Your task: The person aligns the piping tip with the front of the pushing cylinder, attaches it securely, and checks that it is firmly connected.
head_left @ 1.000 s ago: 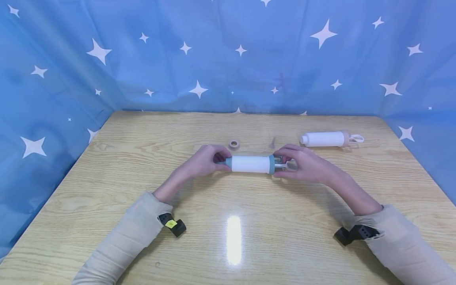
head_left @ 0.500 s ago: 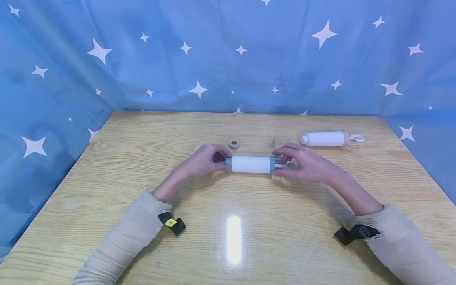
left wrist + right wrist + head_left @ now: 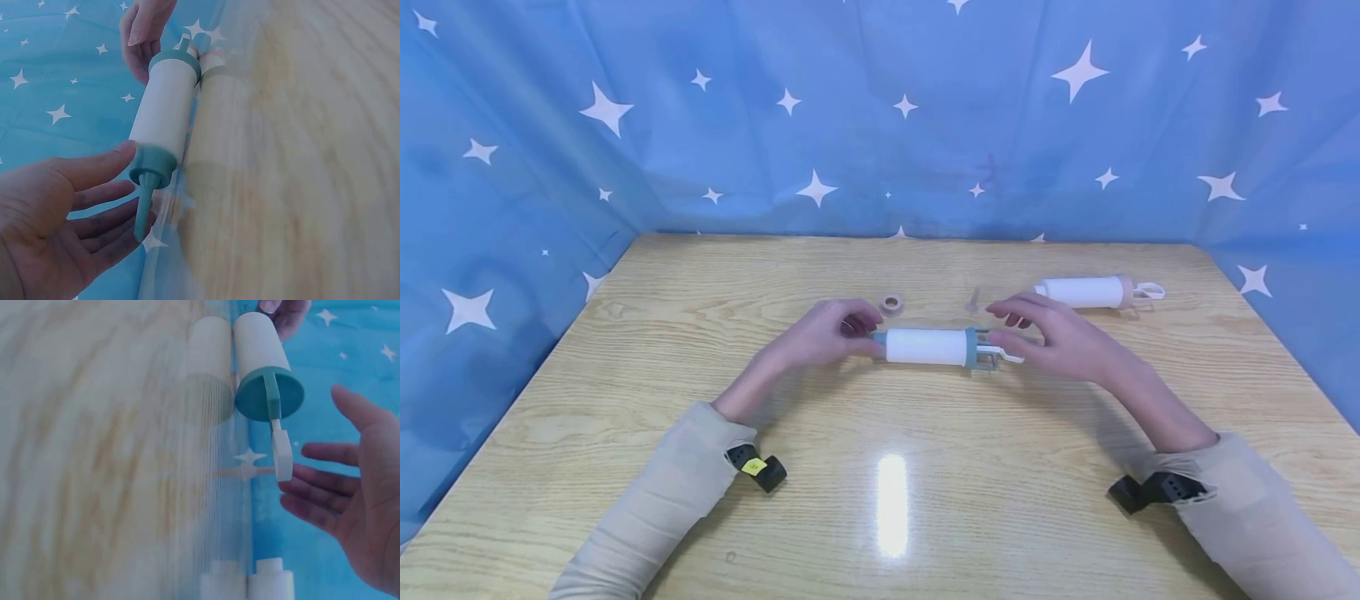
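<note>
A white piping syringe (image 3: 927, 346) with teal ends lies lengthwise on the table between both hands. Its teal nozzle (image 3: 144, 206) points to my left hand (image 3: 831, 333), whose thumb tip is right at the collar in the left wrist view. The fingers of that hand extend loosely behind the nozzle, not closed round it. At the other end, the white plunger handle (image 3: 283, 455) sticks out past a teal grip. My right hand (image 3: 1063, 340) is spread beside this handle, with a gap between thumb and fingers and nothing held.
A second white syringe (image 3: 1082, 292) with a pinkish end lies at the back right, partly behind the right hand. Behind the first syringe are a small pinkish ring (image 3: 891, 304) and a small pinkish nozzle-like piece (image 3: 973, 300). A blue starry curtain (image 3: 850, 108) borders the wooden table (image 3: 820, 500).
My right hand has let go of the teal grip end and moved slightly right, its fingers opening. My left fingers have loosened from the nozzle. The syringe has stayed in place.
</note>
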`<state>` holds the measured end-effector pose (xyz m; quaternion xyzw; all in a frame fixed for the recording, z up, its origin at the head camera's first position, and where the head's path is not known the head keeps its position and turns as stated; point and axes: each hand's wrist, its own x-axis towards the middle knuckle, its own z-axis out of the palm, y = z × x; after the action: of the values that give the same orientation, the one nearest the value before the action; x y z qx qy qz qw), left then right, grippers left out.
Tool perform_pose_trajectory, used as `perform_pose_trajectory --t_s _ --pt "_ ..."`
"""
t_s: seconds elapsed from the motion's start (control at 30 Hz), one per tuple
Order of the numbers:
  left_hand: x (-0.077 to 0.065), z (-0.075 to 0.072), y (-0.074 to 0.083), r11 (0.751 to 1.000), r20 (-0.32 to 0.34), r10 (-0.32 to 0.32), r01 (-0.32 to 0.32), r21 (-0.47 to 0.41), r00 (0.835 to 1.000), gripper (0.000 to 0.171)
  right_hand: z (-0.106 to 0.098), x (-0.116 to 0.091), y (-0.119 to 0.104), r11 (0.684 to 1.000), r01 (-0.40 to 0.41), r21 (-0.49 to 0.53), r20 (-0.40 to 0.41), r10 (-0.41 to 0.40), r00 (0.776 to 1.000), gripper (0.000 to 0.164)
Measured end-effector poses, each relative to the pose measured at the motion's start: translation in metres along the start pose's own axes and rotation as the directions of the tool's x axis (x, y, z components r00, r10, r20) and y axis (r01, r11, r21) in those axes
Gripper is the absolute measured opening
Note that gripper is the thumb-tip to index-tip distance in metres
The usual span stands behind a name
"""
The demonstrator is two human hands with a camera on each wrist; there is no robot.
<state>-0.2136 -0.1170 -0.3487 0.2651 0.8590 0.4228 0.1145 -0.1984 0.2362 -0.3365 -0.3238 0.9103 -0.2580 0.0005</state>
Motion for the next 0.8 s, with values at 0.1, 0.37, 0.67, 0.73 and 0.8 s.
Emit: perform_pose_trajectory --t_s 0.1,0.37,0.67,0.73,0.8 --pt "0.0 -0.002 0.0 1.0 -0.01 0.008 -0.008 -0.001 1.0 0.037 0.0 -0.001 0.003 1.0 -0.009 0.002 -0.027 0.009 1.0 0.043" --pt "-0.001 -0.006 -0.002 1.0 -0.042 0.005 -0.004 0.022 0.999 0.034 -0.003 0.0 0.011 1.0 -0.008 0.01 -0.105 0.01 0.994 0.044" --pt "-0.001 -0.008 -0.004 1.0 -0.088 0.002 -0.003 -0.013 0.996 0.035 -0.003 0.002 0.017 1.0 -0.012 0.005 -0.151 0.013 0.988 0.046" --pt "-0.002 -0.009 -0.004 1.0 -0.107 0.001 -0.003 -0.018 0.994 0.035 -0.003 0.003 0.019 1.0 -0.02 0.011 -0.159 0.021 0.987 0.047" --pt "-0.002 -0.009 -0.004 1.0 -0.131 0.004 -0.006 -0.018 0.991 0.034 -0.003 0.005 0.021 0.999 -0.028 0.017 -0.167 0.031 0.986 0.049"
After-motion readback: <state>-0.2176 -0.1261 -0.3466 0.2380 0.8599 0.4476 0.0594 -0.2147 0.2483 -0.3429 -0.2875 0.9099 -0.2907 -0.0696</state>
